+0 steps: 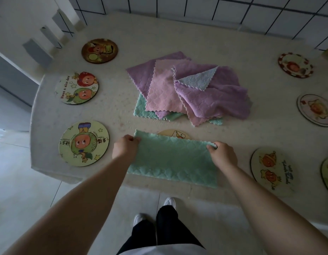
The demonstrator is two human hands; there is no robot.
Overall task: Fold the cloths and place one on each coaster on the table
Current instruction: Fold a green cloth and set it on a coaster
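mint-green quilted microfibre cloth (173, 159) lies at the near edge of the pale speckled table (205, 37), folded into a wide band, with both upper corners held up. left hand (125, 147) pinches the left corner between curled fingers (131, 138) and thumb; right hand (222, 153) grips the right corner the same way, its fingers closed round the fabric. just beyond the cloth's far edge a round yellow cartoon coaster (174, 134) peeks out, mostly hidden. farther back in the middle sits a loose heap of purple, pink and green cloths (187, 91), overlapping one another. three round picture coasters (84, 143) run along the left side, from near to far, well apart from the heap. more round picture coasters (272, 171) line the right side. below the table edge, white shoes (169, 202) stand on the grey tiled floor (21, 190).
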